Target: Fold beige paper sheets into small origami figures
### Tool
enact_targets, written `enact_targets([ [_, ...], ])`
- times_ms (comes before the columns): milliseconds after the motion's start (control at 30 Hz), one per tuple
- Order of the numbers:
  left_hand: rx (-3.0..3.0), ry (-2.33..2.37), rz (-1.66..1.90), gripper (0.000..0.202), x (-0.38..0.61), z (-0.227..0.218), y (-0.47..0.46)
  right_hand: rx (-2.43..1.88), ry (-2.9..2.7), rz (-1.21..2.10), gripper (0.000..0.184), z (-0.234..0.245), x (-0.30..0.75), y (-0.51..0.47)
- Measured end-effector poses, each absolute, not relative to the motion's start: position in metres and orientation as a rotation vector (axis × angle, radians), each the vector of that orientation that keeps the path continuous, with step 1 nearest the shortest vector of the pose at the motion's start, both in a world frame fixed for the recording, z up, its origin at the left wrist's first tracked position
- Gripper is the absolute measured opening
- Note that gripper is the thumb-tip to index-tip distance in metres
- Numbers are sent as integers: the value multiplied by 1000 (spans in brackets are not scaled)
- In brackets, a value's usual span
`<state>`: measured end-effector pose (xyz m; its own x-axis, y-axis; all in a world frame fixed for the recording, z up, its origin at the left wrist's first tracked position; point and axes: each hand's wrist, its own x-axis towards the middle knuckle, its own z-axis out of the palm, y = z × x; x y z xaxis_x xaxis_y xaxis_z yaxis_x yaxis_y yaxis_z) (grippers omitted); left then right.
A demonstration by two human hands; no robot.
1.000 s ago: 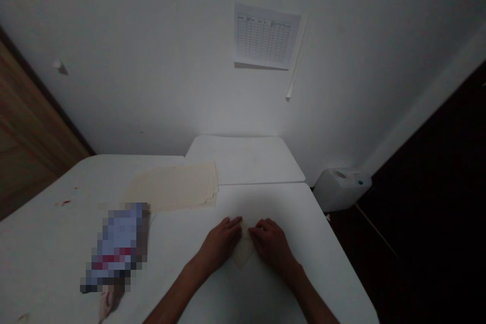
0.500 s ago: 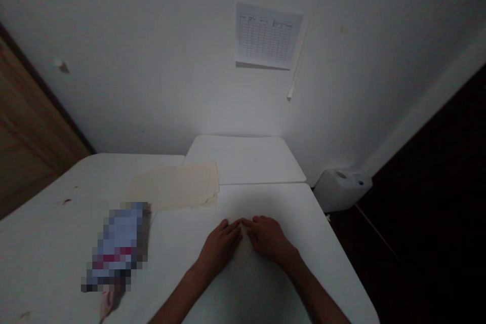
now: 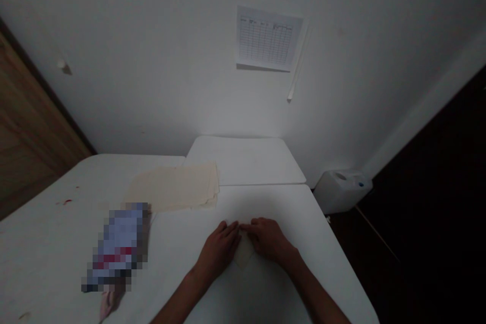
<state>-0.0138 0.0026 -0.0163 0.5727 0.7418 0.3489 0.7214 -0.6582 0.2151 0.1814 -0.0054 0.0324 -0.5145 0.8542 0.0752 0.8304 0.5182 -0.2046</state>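
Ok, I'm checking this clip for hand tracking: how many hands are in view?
2: the left hand at the left side of the small pale sheet, the right hand at its right side. Some fingers are partly hidden.

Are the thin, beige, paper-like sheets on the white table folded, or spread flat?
Spread flat: the thin, beige, paper-like sheets lie level on the white table, overlapping, with slightly offset edges at their right end.

The left hand [image 3: 219, 247] and right hand [image 3: 270, 239] hide the sides of a pale piece [image 3: 244, 257]; their hold on it is unclear. Both forearms [image 3: 182, 293] are cut off at the near edge. Coarse blocks blur the bluish item [image 3: 118, 243] at left; the far wall sheet's [image 3: 268, 40] print is too small to read.
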Motion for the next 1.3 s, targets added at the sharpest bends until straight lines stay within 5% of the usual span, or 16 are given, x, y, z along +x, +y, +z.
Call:
enact_targets([
  [1067,2699,1345,704,30,-20,-23,2,-1785,-2539,349,54,46,174,-3],
  [1300,2741,1440,548,47,-17,-24,2,-1814,-2508,366,52,49,172,-1],
])
